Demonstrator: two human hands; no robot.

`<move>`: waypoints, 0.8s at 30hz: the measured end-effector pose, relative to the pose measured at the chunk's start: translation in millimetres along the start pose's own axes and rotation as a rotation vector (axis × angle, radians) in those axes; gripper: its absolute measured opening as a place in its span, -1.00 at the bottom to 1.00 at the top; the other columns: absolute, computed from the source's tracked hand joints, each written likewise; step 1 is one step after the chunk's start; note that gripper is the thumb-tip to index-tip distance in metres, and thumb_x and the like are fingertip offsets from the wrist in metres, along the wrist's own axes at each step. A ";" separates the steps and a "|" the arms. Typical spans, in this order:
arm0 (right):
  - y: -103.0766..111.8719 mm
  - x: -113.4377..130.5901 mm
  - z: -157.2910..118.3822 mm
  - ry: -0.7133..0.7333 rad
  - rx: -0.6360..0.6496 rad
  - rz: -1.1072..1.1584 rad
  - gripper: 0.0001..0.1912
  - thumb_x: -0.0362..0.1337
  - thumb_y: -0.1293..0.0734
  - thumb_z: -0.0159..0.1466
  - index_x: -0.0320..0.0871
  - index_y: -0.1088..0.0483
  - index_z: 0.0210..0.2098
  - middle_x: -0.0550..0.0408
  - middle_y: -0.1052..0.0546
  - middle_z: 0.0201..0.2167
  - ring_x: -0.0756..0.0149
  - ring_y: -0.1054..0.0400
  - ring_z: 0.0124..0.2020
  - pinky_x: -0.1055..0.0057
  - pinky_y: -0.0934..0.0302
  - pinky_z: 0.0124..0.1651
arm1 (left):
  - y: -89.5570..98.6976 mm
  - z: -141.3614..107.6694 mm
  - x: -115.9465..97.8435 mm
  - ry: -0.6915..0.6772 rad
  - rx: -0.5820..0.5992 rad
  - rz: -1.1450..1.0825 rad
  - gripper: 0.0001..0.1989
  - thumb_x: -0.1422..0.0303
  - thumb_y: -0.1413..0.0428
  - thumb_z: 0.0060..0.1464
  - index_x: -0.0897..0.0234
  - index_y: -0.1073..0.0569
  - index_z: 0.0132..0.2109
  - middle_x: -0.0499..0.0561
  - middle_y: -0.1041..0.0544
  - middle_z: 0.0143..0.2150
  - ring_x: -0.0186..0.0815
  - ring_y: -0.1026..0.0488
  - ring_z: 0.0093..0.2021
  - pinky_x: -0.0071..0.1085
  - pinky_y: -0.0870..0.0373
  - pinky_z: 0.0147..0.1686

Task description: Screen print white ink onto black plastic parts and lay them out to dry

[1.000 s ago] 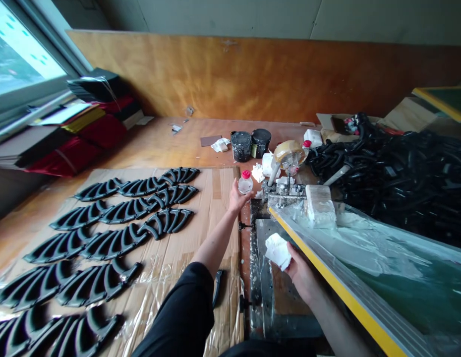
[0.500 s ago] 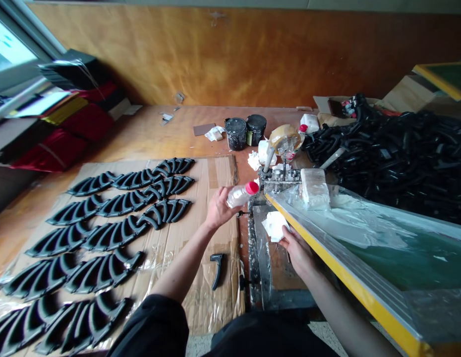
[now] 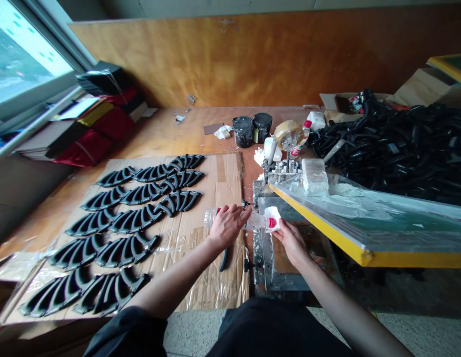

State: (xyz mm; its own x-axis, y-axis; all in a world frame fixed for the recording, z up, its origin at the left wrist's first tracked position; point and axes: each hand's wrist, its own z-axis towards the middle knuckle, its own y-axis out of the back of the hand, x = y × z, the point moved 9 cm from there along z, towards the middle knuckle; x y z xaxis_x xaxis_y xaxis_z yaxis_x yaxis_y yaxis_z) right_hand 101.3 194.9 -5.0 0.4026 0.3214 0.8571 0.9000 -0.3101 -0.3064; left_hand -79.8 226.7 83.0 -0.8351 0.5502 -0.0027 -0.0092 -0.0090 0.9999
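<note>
My left hand point(image 3: 227, 227) is wrapped round a clear plastic bottle point(image 3: 256, 221), which lies almost level in the air with its red cap end pointing right. That end meets a folded white tissue point(image 3: 272, 213), pinched in the fingers of my right hand point(image 3: 292, 241). Below both hands is a paint-spotted metal plate point(image 3: 260, 272) with a brown patch on it. A single black curved handle point(image 3: 223, 260) rests on the cardboard point(image 3: 211, 292), partly covered by my left hand and wrist.
Rows of black curved handles point(image 3: 119, 250) cover the cardboard's left side. At right, a yellow-edged screen frame point(image 3: 327, 228) tilts over the plate, carrying a wrapped block point(image 3: 314, 177). Behind it is a heap of black handles point(image 3: 401, 144). Two black tubs point(image 3: 243, 132) stand farther back.
The bottle has been tipped over and brought right and down, its cap end now against the tissue. My left hand now covers part of the single handle. The screen frame appears raised at its near end.
</note>
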 end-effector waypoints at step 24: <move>2.0 22.9 2.4 0.053 0.022 -0.070 -0.69 0.00 -0.44 0.08 -0.04 -0.52 -0.27 0.01 -0.58 -0.20 0.08 -0.46 -0.12 0.12 -0.37 -0.08 | -34.5 32.0 77.0 0.353 -0.251 -0.585 -0.42 0.24 -0.26 -0.08 0.13 -0.36 0.13 0.05 -0.53 -0.09 -0.12 -0.45 -0.08 -0.24 -0.36 -0.08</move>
State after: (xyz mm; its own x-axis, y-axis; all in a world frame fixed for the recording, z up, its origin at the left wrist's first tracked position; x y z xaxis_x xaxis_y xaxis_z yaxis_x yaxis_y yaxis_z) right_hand 112.8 203.8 13.1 0.3299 0.2932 0.8973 0.9293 -0.2683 -0.2540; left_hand -126.2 296.1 48.7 -0.7820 0.2218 -0.5824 -0.5992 -0.0106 0.8005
